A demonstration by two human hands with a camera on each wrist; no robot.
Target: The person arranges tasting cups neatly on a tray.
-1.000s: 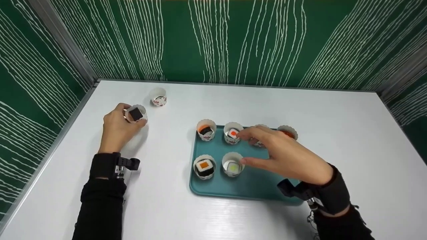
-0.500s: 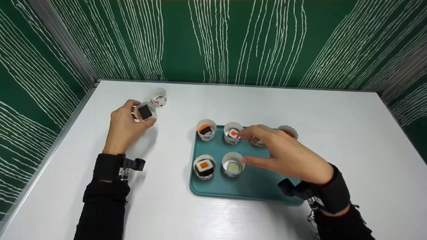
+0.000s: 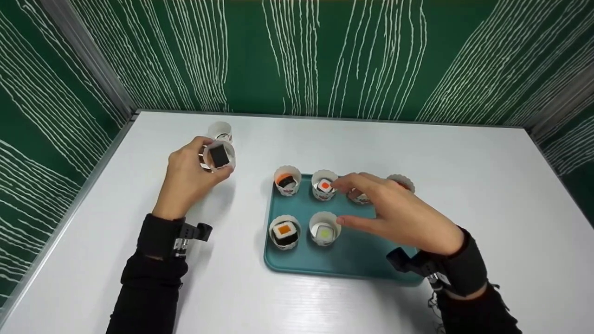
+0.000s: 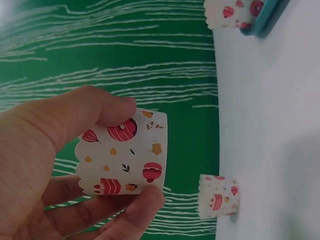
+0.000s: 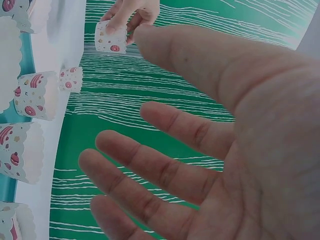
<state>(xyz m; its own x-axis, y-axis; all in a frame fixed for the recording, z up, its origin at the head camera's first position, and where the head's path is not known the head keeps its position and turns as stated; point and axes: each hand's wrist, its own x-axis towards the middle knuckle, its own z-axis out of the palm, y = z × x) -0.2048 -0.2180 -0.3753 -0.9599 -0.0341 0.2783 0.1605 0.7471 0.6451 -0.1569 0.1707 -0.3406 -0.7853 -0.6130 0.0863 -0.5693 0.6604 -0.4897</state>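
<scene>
My left hand (image 3: 188, 178) pinches a scallop-edged paper baking cup (image 4: 122, 152) between thumb and fingers, up off the table. Inside that cup sits a sushi piece (image 3: 219, 156) with a black top. The cup's white wall carries red and yellow sweet prints. Over the teal tray (image 3: 352, 266) my right hand (image 3: 394, 211) hovers with spread fingers, holding nothing. Near its fingertips are a cup (image 3: 324, 197) with a red-dotted sushi roll and a cup (image 3: 325, 240) with a green-centred one. Part of the tray's far right is hidden behind this hand.
Another paper cup (image 3: 220, 131) stands on the white table (image 3: 241, 297), just behind the held one. On the tray's left are a cup (image 3: 287, 191) with an orange-and-black piece and a cup (image 3: 284, 246) with an orange-centred roll. A green wall (image 3: 250, 55) rises behind the table.
My left hand has carried the held cup to the right, now partly in front of the standing cup. The right hand has stayed nearly still.
</scene>
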